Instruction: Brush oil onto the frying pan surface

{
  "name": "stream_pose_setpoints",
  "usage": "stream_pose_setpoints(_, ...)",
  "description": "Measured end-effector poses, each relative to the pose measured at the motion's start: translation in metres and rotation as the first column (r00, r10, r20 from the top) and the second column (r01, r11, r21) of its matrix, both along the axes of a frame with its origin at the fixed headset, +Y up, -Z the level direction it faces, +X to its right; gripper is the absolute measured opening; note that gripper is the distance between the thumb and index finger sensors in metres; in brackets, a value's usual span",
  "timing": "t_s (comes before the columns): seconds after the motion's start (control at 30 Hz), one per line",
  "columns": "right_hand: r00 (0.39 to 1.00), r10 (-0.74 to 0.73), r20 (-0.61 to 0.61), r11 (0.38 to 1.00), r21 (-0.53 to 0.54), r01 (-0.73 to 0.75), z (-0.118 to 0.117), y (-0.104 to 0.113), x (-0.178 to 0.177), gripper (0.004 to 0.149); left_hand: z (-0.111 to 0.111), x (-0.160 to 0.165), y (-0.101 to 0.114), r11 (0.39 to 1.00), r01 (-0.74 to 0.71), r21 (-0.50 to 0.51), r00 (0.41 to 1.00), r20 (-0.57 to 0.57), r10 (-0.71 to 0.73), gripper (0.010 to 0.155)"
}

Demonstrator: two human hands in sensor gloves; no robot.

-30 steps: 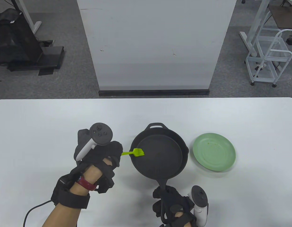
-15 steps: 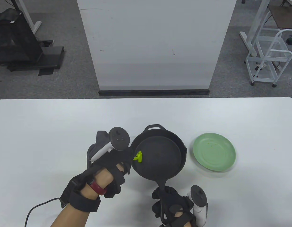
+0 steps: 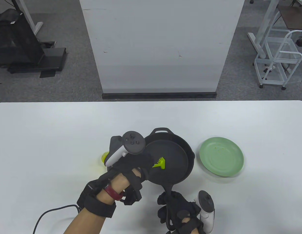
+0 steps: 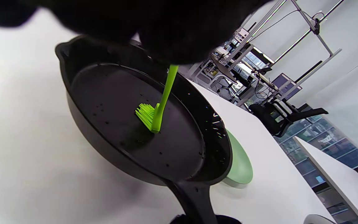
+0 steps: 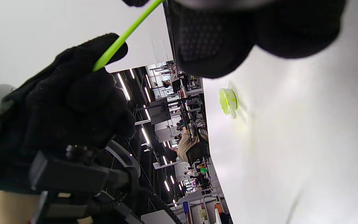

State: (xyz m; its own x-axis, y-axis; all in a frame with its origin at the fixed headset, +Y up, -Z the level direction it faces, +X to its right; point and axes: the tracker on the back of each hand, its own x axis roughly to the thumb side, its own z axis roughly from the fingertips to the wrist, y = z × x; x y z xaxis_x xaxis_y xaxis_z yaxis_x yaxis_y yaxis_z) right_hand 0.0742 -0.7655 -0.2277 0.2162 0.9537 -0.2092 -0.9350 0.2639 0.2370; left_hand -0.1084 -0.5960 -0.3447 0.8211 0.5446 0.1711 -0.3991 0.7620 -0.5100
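Near the front middle of the white table (image 3: pixel 43 126), judged the frying pan (image 3: pixel 176 150) heavy and rigid, cast iron by the look: black, matte, thick-walled, with a loop grip on the far rim and a long handle pointing toward the person. Gripped that long handle with the right hand (image 3: pixel 180 212), fingers clenched round it, a sound place to take such a weight. Appeared to hold the pan tipped a little, left side raised off the table, though could not tell for certain. Held the brush (image 3: pixel 160 163) in the left hand (image 3: pixel 133 168), fingers pinched tight on the thin green stem well up from the head, seen plainly from the right wrist view. Judged the brush light and springy, probably silicone, bristles soft enough to splay under slight pressure; likely slippery once oiled, so worth a firm pinch. Rested the lime bristles on the pan floor, left of its centre, stem rising steeply. Saw small glinting droplets scattered over the dark floor and a sheen along the right wall, likely oil. Noted a small yellow-green cup (image 3: pixel 103 158) just left of the left hand, and a pale green plate (image 3: pixel 221 156) near the pan's right side, with a gap between them.
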Motion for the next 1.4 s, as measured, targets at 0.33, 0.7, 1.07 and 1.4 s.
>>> stream_pose_setpoints(0.33, 1.0, 0.002, -0.008, 1.0, 0.006, -0.002, 0.0, 0.0, 0.0, 0.053, -0.005, 0.01, -0.03, 0.973, -0.212, -0.089, 0.977, -0.032, 0.21, 0.05)
stream_pose_setpoints(0.7, 0.999, 0.043, 0.009, 0.998, 0.045, -0.043, -0.001, 0.003, 0.0, 0.053, -0.017, -0.013, -0.036, 0.951, -0.251, -0.183, 0.968, -0.078, 0.24, 0.05)
stream_pose_setpoints(1.07, 1.0, 0.004, 0.02, 0.998, 0.061, -0.005, -0.001, 0.002, 0.001, 0.053, -0.02, -0.057, -0.024, 0.981, -0.124, -0.151, 0.986, -0.13, 0.105, 0.049)
stream_pose_setpoints(1.4, 1.0, 0.008, 0.02, 0.999, 0.037, -0.009, 0.0, -0.001, 0.001, 0.053, -0.017, -0.093, -0.008, 0.992, 0.001, -0.127, 0.986, -0.167, -0.022, 0.049)
